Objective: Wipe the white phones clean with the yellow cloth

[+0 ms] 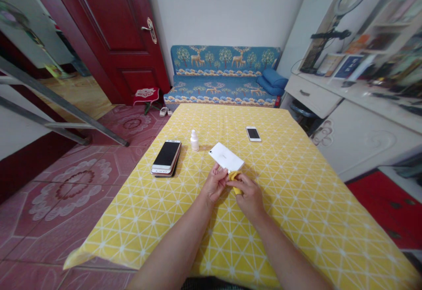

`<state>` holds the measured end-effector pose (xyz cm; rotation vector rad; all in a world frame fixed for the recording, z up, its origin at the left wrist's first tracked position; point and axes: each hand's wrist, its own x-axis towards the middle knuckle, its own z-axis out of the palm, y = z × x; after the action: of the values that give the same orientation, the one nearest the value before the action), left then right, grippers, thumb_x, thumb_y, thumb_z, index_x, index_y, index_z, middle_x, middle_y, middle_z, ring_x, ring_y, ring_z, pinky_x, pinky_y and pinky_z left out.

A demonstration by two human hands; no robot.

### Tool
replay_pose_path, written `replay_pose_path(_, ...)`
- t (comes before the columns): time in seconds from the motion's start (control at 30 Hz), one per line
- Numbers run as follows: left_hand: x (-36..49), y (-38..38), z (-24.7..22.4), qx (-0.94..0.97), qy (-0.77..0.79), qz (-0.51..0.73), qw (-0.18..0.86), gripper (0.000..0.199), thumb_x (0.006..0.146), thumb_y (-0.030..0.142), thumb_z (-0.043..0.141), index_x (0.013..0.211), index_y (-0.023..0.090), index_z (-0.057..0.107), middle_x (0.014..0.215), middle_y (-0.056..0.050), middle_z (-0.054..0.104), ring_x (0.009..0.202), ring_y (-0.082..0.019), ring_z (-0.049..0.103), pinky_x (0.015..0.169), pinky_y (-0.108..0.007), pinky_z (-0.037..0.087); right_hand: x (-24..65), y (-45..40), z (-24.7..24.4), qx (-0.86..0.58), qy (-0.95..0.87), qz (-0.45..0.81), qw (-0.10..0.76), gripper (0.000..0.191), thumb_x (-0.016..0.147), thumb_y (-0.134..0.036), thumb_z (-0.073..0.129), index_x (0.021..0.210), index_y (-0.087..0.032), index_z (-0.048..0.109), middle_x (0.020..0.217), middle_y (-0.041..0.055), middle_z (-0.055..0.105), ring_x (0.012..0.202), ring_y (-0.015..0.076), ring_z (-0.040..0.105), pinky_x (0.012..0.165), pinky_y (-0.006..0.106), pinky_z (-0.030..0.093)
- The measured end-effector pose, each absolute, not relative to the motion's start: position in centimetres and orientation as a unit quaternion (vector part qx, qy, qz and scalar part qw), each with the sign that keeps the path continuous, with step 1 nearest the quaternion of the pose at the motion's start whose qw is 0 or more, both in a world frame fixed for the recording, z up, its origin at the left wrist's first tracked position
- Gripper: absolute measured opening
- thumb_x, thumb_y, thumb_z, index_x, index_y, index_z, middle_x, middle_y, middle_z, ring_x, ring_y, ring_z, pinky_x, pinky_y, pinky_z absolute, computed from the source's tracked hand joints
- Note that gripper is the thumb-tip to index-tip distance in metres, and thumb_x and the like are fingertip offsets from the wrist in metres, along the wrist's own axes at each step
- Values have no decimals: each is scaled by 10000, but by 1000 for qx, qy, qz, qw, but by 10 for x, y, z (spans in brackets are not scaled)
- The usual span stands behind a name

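We see a smooth, glossy white phone back (pixel 226 157), a soft yellow cloth (pixel 235 181), and a matt woven tablecloth (pixel 296 184). The little bottle (pixel 194 140) looks like plastic, and the stacked phones (pixel 166 157) have shiny glass screens.

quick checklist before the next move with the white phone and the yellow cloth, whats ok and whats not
1. Left hand has a grip on the white phone at its near edge: ok.
2. Right hand holds the yellow cloth against the phone's near corner: ok.
3. Phone raised at a tilt above the tablecloth: ok.
4. Small white bottle upright, cap on, apart from the hands: ok.
5. Stacked phones and small phone lie flat, away from both hands: ok.
6. Phone surface clean: cannot tell.
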<state>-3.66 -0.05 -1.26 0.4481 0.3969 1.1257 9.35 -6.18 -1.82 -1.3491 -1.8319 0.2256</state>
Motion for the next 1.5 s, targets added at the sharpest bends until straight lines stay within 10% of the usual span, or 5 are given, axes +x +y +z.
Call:
replay_pose_path(0.77, -43, -1, -10, 204, 123, 527, 816, 608, 741, 197, 755, 1298, 210, 512, 908, -30, 691, 862, -163, 664, 902, -323, 490, 96, -67, 0, -555, -695, 3, 457, 409, 645, -11, 461, 902, -227, 693, 1219, 94, 559, 1115, 259, 537, 946, 452, 469)
replay_pose_path(0.9, -47, 0, -12, 203, 90, 525, 822, 572, 768, 169, 725, 1292, 244, 508, 895, -9, 690, 910, -144, 665, 969, -335, 466, 86, -69, 4, -560, -604, 208, 527, 189, 844, -238, 512, 953, -199, 661, 934, 92, 669, 814, 208, 649, 674, 328, 542)
replay_pose_path(1.07, -48, -4, -17, 261, 56, 416, 869, 603, 768, 235, 723, 1314, 285, 474, 1070, -70, 675, 996, -224, 668, 678, -270, 539, 72, -68, 6, -526, -412, 570, 479, 547, 782, -689, 550, 835, -150, 627, 693, 67, 670, 429, 103, 541, 378, 198, 359)
replay_pose_path(1.23, -46, -9, -13, 293, 22, 397, 870, 550, 732, 195, 745, 1247, 242, 557, 918, -51, 701, 1077, -245, 635, 852, -365, 515, 73, -73, 14, -422, -266, 698, 514, 484, 592, -540, 824, 793, -162, 598, 597, -20, 590, 402, 19, 401, 372, 137, 234)
replay_pose_path(1.5, -42, -1, -12, 286, 73, 423, 857, 539, 876, 242, 577, 1395, 184, 441, 1337, -151, 566, 1225, -280, 538, 1031, -471, 383, 149, -5, 11, -591, -308, 402, 628, 546, 511, -638, 775, 723, -167, 598, 537, -29, 526, 446, 71, 442, 396, 180, 299)
